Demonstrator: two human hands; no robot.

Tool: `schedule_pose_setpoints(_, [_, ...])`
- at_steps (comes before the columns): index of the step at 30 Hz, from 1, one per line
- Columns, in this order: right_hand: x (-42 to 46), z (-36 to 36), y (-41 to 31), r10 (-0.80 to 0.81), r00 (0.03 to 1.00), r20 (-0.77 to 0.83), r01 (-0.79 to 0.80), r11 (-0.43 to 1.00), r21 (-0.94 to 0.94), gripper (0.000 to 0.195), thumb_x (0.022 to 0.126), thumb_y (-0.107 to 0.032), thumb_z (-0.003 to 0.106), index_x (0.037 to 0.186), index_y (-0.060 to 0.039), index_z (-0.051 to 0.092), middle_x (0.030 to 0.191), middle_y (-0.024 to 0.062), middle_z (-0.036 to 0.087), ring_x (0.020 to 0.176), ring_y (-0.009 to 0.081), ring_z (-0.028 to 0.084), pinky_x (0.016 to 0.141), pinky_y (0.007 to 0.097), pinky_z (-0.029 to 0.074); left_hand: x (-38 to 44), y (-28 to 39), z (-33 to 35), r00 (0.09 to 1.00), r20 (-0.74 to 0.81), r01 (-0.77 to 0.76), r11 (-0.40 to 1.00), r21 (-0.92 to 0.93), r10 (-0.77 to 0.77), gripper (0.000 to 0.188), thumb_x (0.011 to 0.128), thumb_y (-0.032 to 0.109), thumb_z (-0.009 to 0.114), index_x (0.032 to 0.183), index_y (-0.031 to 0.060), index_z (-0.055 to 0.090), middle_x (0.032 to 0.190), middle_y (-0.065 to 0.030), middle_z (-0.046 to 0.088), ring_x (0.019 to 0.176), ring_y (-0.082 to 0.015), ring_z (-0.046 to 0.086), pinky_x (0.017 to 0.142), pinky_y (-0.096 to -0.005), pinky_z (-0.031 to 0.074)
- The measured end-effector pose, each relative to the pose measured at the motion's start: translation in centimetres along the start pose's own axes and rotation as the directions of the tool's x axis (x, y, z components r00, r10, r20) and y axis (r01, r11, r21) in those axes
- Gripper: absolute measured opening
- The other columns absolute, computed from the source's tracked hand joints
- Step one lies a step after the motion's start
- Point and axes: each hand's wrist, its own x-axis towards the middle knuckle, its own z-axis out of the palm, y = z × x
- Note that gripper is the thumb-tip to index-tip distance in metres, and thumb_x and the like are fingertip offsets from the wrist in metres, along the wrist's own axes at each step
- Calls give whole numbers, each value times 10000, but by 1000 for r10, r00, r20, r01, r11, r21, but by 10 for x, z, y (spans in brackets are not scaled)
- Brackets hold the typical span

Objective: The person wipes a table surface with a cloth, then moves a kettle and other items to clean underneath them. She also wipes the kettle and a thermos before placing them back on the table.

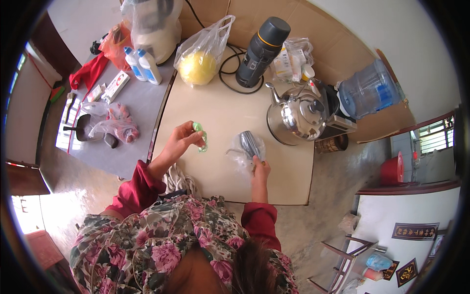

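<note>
My left hand (185, 135) pinches a crumpled strip of thin green plastic (200, 137) above the beige tabletop (220, 110). Lower right of it, my right hand (261, 172) grips the near end of a dark grey, ridged object (249, 142). A clear plastic bag (238, 156) lies around or under that object; I cannot tell which. My fingers partly hide its near end, where something yellowish shows. What the object is cannot be made out.
A steel kettle (303, 114) stands at the right, near a blue water bottle (369, 90). Behind are a dark vacuum flask (262, 51), a black cable (223, 68) and a bagged yellow fruit (198, 68). The grey table (136, 161) at left holds white bottles (148, 68) and bagged reddish items (125, 125).
</note>
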Motion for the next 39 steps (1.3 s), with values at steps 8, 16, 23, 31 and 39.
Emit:
schedule_pose_setpoints(8, [-13,-35,-22,-254,965,-70,232,943,-237,211,764,-69,789,879,-3,625,805,42,620,702,156,562,626,313,447,22,-1,10,999,41,25,998,-51,-23,148,961,148,642,981,6,607,846,-64,680,782,-145,676,740,-292,550])
schedule_pose_setpoints(16, [-28,-71,-45,-481,877,5,407,736,-541,320,706,-156,816,882,13,608,763,96,605,710,215,552,678,364,469,79,9,39,993,112,32,997,-68,-24,138,972,147,626,987,13,594,899,-70,662,826,-161,679,760,-301,565])
schedule_pose_setpoints(23, [-43,-82,-59,-526,846,91,435,581,-688,312,713,-155,812,905,-2,620,778,134,630,711,257,594,681,374,481,140,1,55,990,135,39,996,-74,-29,160,968,154,625,1022,7,589,915,-70,653,842,-174,685,778,-303,571])
schedule_pose_setpoints(31, [-48,-90,-94,-494,851,177,455,529,-716,319,702,-135,811,932,-1,635,762,135,615,679,257,575,663,375,480,214,-8,80,990,113,80,997,6,-80,164,953,131,612,1038,-7,586,930,-83,663,828,-195,706,755,-309,586])
schedule_pose_setpoints(39, [-29,-118,-118,-550,809,205,502,468,-727,311,731,-119,785,980,2,643,790,164,654,696,305,630,670,383,502,255,-28,82,980,82,181,983,42,-183,180,962,133,596,1072,-9,581,980,-107,657,840,-214,704,746,-314,583])
